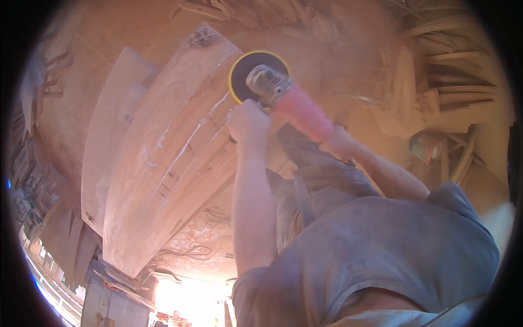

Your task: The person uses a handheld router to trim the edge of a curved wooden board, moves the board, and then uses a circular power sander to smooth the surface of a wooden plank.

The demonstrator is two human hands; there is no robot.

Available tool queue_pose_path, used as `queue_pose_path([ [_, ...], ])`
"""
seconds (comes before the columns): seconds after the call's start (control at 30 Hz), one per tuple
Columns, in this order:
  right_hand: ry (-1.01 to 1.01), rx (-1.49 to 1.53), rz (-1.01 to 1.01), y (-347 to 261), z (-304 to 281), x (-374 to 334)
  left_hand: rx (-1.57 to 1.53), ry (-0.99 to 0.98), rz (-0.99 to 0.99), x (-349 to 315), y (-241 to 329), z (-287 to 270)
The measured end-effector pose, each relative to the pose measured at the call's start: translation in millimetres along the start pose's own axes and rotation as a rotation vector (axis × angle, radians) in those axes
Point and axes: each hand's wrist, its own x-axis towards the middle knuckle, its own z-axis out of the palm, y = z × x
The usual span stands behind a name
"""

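Note:
Both my hands are closed on a red angle sander (305, 114) with a metal gear head and a round, dark, yellow-rimmed disc. My left hand (249, 121) grips it beside the head, probably by a side handle that the fingers hide. Around the rear end of the red body is my right hand (340, 144). The disc overlaps the right edge of a long, curved wooden panel (163, 136), near its far end; I cannot tell whether it touches the wood. White filler lines run along the panel, and a dark rough patch marks its far tip.
A second pale curved panel (106, 147) lies along the first one's left side. Wood offcuts (457, 82) are piled at the right, more scraps (239, 12) at the far edge. Cables (188, 252) coil on the dusty floor near a grey cabinet (111, 300). Dust hazes the air.

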Motion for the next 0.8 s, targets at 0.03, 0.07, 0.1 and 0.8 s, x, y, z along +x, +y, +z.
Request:
queue_pose_path([
  [0.03, 0.017, -0.025, -0.111, 10.2, 8.0, 4.2, -0.005, 0.007, -0.014, -7.5, -7.7, 3.8],
  [0.07, 0.047, -0.009, -0.305, -16.9, 15.8, 14.0, -0.053, 0.087, -0.097, -18.9, -39.2, 4.8],
  [0.1, 0.105, 0.005, -0.452, -33.0, 16.8, 14.6, -0.125, 0.139, -0.14, -27.8, -59.7, 12.7],
  [0.8, -0.184, -0.166, -0.053, -46.7, 5.5, -41.8, -0.204, 0.118, -0.373, -127.7, -69.4, 67.0],
])
